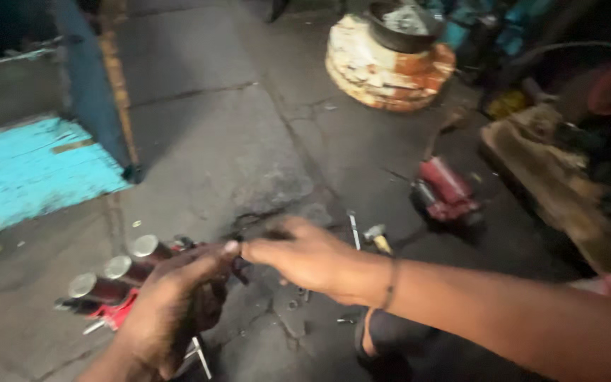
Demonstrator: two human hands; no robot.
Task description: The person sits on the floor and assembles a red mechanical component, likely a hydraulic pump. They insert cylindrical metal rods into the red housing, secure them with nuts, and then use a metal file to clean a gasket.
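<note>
My left hand (175,301) is curled around a small dark part low in the head view, its thumb pointing right. My right hand (305,258) reaches in from the right and meets it, fingertips pinching the same dark part (238,265). A thin band circles my right wrist. Just left of my left hand lie three dark red cylinders with shiny metal end caps (118,272) on the concrete floor. The blur hides what the dark part is.
A red power tool (447,189) lies on the floor to the right, a small hammer (376,237) and a thin rod nearer. A rusty round drum (387,60) stands at the back. A turquoise board (30,170) lies left, and wooden blocks (553,177) right.
</note>
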